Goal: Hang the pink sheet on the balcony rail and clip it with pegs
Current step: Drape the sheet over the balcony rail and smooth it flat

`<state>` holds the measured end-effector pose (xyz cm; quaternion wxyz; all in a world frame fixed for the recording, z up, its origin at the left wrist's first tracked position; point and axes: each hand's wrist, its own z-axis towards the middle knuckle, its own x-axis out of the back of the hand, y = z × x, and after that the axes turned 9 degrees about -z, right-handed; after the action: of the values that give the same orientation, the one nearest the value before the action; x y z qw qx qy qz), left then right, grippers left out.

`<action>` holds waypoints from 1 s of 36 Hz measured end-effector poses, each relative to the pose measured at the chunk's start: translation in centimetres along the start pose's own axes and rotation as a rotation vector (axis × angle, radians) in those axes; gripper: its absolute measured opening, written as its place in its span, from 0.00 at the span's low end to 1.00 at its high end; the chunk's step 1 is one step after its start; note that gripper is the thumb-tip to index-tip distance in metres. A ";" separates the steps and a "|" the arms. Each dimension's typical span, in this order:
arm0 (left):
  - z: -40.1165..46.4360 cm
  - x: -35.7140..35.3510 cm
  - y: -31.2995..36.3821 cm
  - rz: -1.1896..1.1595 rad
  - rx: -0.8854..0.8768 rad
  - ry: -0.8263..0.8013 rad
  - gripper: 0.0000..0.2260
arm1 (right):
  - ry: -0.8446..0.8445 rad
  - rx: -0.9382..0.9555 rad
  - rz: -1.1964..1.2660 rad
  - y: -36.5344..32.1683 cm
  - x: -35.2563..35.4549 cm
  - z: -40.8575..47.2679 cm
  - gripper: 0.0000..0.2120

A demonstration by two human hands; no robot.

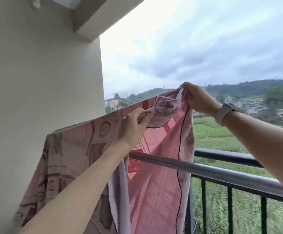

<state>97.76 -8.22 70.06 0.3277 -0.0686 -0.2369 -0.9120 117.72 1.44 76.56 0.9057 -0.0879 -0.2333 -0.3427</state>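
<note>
The pink patterned sheet point(157, 186) is held up in the air above the balcony rail point(225, 174), its top edge stretched from the left wall side up to the right. My left hand point(134, 127) grips a bunched fold of the sheet near the middle of the top edge. My right hand point(198, 98), with a watch on the wrist, pinches the sheet's upper right corner higher up. The cloth hangs down across the grey round rail and hides its left part. No pegs are visible.
A cream wall point(44, 81) stands close on the left with a ceiling beam above. A dark metal railing point(230, 156) with vertical bars runs behind the grey rail. Beyond lie green fields, buildings and hills.
</note>
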 end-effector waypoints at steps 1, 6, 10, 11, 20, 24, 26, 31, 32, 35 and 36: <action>-0.7 -0.1 0.4 0.023 0.002 0.006 0.08 | -0.052 0.003 -0.011 -0.2 0.7 -1.1 0.12; -5.1 0.5 1.8 0.024 0.140 0.111 0.10 | -0.305 -0.116 0.004 -0.8 1.7 -7.0 0.12; -8.9 1.1 2.4 0.057 0.246 0.089 0.11 | -0.558 -0.149 0.118 -3.3 2.4 -11.8 0.22; -9.8 1.1 2.6 0.073 0.270 0.065 0.11 | -0.630 -0.131 0.149 -4.4 2.5 -12.8 0.23; -13.3 0.0 8.0 0.048 0.339 0.009 0.13 | -0.529 0.032 -0.142 -7.4 4.4 -16.5 0.13; -14.3 -1.1 11.5 -0.004 0.314 0.033 0.12 | -0.429 0.113 -0.262 -6.7 7.7 -17.6 0.12; -14.6 -2.1 13.5 -0.043 0.318 0.032 0.11 | -0.397 0.126 -0.260 -5.8 10.2 -18.3 0.11; -14.7 -7.8 19.5 -0.099 0.293 0.016 0.12 | -0.327 0.073 -0.247 -1.6 17.6 -21.3 0.10; -14.7 -9.2 20.9 -0.112 0.276 0.022 0.12 | -0.310 0.062 -0.259 -0.6 19.1 -22.1 0.10; -14.9 -13.6 26.0 -0.140 0.235 0.036 0.13 | -0.246 0.018 -0.281 2.6 24.1 -24.3 0.10; -15.0 -15.1 27.7 -0.165 0.231 0.036 0.13 | -0.224 0.005 -0.284 3.7 25.9 -25.0 0.10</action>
<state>127.40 -25.46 63.36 0.2615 0.0056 -0.3391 -0.9037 146.21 -18.84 67.18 0.8168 -0.0894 -0.3438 -0.4545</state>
